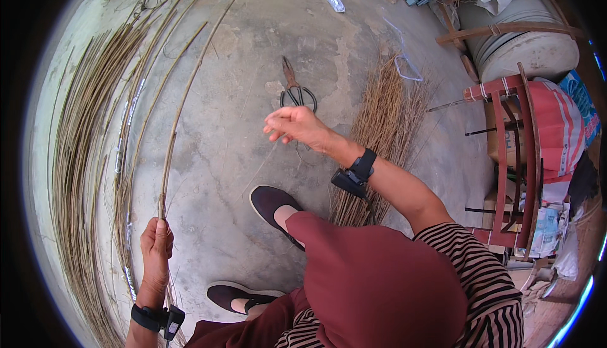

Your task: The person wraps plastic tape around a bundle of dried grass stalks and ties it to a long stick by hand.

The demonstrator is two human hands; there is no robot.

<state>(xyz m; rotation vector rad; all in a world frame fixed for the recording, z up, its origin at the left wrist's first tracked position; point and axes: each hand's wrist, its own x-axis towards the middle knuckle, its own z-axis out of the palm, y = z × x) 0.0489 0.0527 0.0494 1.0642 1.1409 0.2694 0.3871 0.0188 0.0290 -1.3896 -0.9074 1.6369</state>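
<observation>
My left hand (157,247) is closed around the lower part of a long, thin brown stick (180,111), which points away from me and curves right at its tip. Finer twigs trail below that fist. In front of me my right hand (300,127) is raised, its fingers bent together. A thin pale strand (260,170) slants down from those fingertips; its far end is hard to make out. Just beyond this hand, scissors (291,85) with rusty blades and black loop handles lie on the floor, apart from the fingers.
Long sticks (82,139) lie in a curved bundle along the left. Right of my right hand is a pile of fine brown twigs (379,127). A crumpled white piece (334,2) lies far off. An overturned reddish wooden chair (534,164) and a drum (528,54) stand at right.
</observation>
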